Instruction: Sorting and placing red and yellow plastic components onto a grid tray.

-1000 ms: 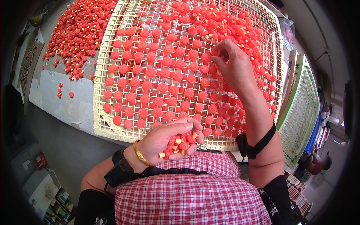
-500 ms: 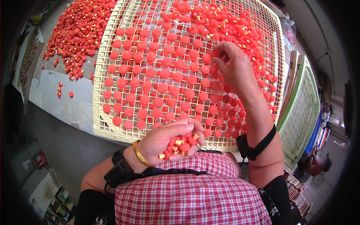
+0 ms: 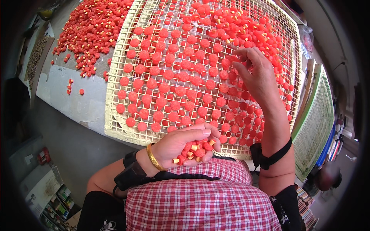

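Red caps lay on the cream rack, in the left hand and on the table to the left. Judged from how they lay, a good share of the rack looked done: across its left and middle, caps sat singly with their bumpy red tops up, in loose, roughly even rows. Toward the near right they stood closer together, so the spacing there seemed less finished. What was left looked considerable: a heap of jumbled caps, some showing yellow stems, covered much of the rack's far right, and the left hand was cupped palm up, its fingers curled around a handful near the rack's close edge. The right hand hovered over the rack beside the heap, thumb and fingers bent toward each other; whether a cap was pinched between their tips could not be told. Farther out, a large pile covered the far part of the table, apparently untouched by any ordering, with a few strays nearer its front edge. 1 gold bangle circled the left wrist, a checked apron covered the lap, and a green-edged frame stood at the right.
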`<state>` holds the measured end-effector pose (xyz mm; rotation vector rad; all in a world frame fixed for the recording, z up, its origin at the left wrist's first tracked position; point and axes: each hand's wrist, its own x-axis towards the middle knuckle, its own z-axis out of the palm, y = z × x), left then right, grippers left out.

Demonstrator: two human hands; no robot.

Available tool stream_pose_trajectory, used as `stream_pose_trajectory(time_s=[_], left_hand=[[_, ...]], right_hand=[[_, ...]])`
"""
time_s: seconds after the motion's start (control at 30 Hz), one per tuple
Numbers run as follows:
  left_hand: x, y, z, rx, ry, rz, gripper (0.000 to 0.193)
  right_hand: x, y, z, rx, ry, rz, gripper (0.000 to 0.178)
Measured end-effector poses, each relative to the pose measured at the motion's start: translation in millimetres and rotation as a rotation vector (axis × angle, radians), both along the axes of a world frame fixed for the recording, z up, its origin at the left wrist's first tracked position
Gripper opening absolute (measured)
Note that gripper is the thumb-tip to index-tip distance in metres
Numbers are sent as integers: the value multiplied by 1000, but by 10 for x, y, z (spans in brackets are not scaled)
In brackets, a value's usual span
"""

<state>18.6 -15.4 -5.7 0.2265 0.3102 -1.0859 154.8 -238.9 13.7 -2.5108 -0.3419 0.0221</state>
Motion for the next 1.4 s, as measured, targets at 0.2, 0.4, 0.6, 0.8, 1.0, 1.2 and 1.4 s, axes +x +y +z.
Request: stream_pose_trajectory(time_s=[0.2,0.4,0.6,0.8,1.0,1.2,1.4], left_hand=[[11,4,10,14,-30,-5,29],[-2,4,-5,18,-46,-6,30],[9,13,38,37,-99,17,38],[-7,23,61,22,-53,27,57],[106,32,136,110,-22,51,66],[145,-10,196,164,-94,23,60],[159,-30,173,166,-127,29,61]], right_hand=[[-91,143,92,175,241,56,22],[-146,155,148,325,280,154,21],[-222,113,299,389,349,257,18],[-411,212,405,465,484,456,20],[-578,251,412,339,484,578,25],[-611,296,418,341,487,549,23],[-572,287,413,304,507,542,22]])
